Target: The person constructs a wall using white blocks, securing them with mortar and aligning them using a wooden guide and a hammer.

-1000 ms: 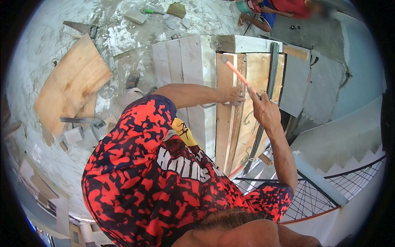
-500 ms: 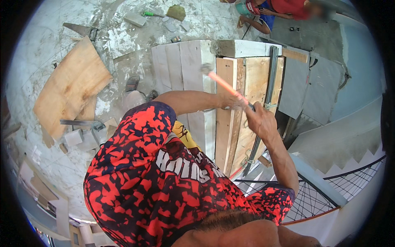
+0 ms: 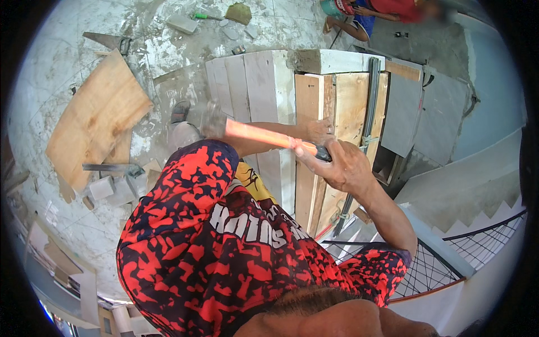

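Observation:
My right hand (image 3: 343,164) is wrapped round the black grip of a hammer (image 3: 264,135) with an orange handle. The hammer points left, across my left forearm, and its head is blurred by motion. On the wooden boards (image 3: 349,106) beyond the handle lies my left hand (image 3: 318,131), its fingers bent together at a board's edge. Whatever they pinch is too small to make out. Beside that hand, a bundle of thin grey rods (image 3: 371,106) runs lengthwise along the boards, tied with light string.
Pale blocks (image 3: 261,95) border the boards on the left. A plywood sheet (image 3: 98,118), a handsaw (image 3: 106,40) and block pieces (image 3: 115,190) lie on the floor. Grey panels (image 3: 401,112) and a black wire railing (image 3: 426,269) stand to the right. Another person (image 3: 387,11) is at the top.
The hammer's head has swung left and toward me, away from the boards. My right hand has shifted slightly nearer to me; my left hand stays by the board edge.

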### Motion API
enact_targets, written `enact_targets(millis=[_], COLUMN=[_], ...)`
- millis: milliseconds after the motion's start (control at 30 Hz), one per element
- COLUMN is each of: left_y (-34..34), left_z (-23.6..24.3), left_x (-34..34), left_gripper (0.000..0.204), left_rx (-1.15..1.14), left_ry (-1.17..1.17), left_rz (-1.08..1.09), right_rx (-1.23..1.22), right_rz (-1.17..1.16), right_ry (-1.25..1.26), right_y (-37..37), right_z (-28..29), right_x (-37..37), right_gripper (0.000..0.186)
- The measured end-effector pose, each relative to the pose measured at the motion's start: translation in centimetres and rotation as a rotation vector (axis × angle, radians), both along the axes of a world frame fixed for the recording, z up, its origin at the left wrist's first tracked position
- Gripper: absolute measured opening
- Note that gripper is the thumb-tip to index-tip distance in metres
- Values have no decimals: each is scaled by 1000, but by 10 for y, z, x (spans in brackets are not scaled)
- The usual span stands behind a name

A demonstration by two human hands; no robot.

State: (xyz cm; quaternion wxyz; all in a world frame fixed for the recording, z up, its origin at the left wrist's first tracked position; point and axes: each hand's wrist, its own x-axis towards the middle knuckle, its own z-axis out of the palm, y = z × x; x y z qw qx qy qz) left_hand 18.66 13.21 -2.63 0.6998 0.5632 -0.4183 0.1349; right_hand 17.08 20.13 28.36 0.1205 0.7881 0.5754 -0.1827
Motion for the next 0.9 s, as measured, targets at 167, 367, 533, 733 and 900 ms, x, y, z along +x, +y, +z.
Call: enact_targets(millis=[167,367,533,733,900], left_y=[-37,7,-17,-17,8], left_z=[-24,18,5,1,29], left_x=[-1,7,7,17,11], left_gripper=[63,46,31,18,21], left_rx=[-455,-18,41,46,801], left_ry=[632,-210,-210,-200,-622], left_rz=[-582,136,174,233,519], right_rx=[-659,-251,-725,-279,-853], right_rz=[-278,-6,-347,49,-277], right_ry=[-227,-6,-310,-28,-263], right_y=[-14,3,-1,34,-16], right_z=[-7,-2,-9,-6,-24], right_x=[38,0,28,10,53], right_gripper=[59,67,62,64,63])
